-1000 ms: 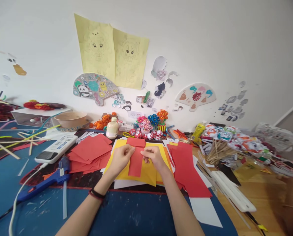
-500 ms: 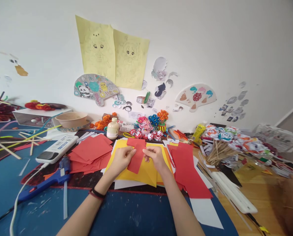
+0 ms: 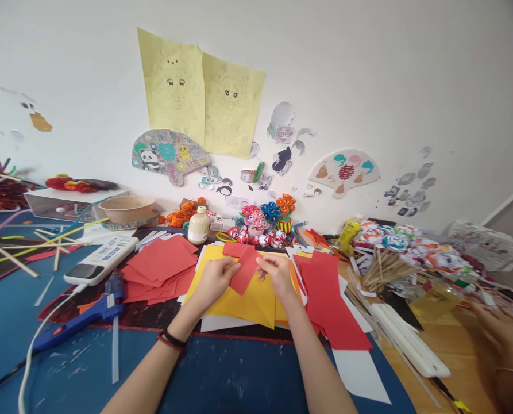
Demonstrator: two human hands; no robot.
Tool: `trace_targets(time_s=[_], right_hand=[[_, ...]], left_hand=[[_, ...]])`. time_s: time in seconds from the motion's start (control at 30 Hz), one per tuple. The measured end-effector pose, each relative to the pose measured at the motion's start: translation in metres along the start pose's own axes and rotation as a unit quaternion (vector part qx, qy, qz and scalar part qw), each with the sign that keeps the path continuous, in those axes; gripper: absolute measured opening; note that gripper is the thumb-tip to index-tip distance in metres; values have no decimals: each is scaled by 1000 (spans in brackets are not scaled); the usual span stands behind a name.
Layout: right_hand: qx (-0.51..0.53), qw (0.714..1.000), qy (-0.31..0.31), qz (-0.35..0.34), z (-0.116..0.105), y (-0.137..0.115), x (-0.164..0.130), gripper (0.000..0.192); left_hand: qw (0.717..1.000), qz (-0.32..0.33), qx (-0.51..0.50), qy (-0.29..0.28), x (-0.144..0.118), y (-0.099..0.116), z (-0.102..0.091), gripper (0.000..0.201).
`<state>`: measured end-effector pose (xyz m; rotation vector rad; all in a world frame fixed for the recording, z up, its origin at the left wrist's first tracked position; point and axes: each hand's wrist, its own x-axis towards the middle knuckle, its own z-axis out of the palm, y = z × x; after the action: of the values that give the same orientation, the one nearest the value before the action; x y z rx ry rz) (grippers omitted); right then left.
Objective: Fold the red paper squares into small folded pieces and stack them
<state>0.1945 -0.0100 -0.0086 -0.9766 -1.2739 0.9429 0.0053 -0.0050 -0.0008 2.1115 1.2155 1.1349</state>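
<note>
Above the yellow sheets (image 3: 222,310), I see the red paper strip (image 3: 244,276) held tilted between two hands. My view shows the left hand (image 3: 215,279) pinching its left edge between thumb and forefinger, and the right hand (image 3: 277,277) pinching its right edge likewise; neither is spread. Red paper stacks lie to both sides, a left one (image 3: 159,264) and a right one (image 3: 331,305). Farther left, the blue glue gun (image 3: 103,305) and white device (image 3: 103,261) carry labels too small for me to read, as does the cream bottle (image 3: 198,226) behind. On the wall, a white fan (image 3: 363,178) bears a red 囍.
</note>
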Motion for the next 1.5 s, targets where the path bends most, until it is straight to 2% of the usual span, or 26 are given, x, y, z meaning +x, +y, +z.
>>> trace_targets(time_s=[0.17,0.37,0.47,0.53,0.6,0.77,0.97,1.1,1.17,1.23,1.3,1.4,1.5], right_hand=[[11,999,41,0,-4,2,4,25],[40,998,51,20,-5,2,5,26],[32,997,-2,69,-8,2,5,29],[-9,994,-66,89,-9,4,4,31],[-64,988,-115,82,-10,6,4,31],[-133,985,-106,22,-6,9,2,35],[-134,978,-157,19,11,9,-1,35],[-174,981,-83,-14,10,8,2,38],[-156,987,-18,-25,-2,5,5,38],[-104,991,84,-21,-18,1,7,34],[-58,988,143,-2,-30,-1,9,34],[-39,991,124,31,-29,2,10,34],[-48,995,87,18,-13,8,9,31]], left_hand=[[999,-8,-41,-19,0,-6,0,32],[998,-15,-51,19,0,-9,1,25],[999,-14,-7,36,0,-14,-1,22],[999,-6,28,15,1,-17,-4,20],[998,11,54,-25,1,-19,-7,19],[992,27,78,-97,-2,-11,-11,20],[995,12,-23,-94,-4,2,5,22],[995,10,-43,-95,-3,-2,9,20],[992,7,-53,-110,-1,-6,4,18],[992,-6,-56,-114,0,-10,-2,16],[996,-21,-48,-77,2,-11,-6,16],[998,-36,-44,-13,2,-10,-1,20],[997,-44,-66,-10,2,-11,6,28]])
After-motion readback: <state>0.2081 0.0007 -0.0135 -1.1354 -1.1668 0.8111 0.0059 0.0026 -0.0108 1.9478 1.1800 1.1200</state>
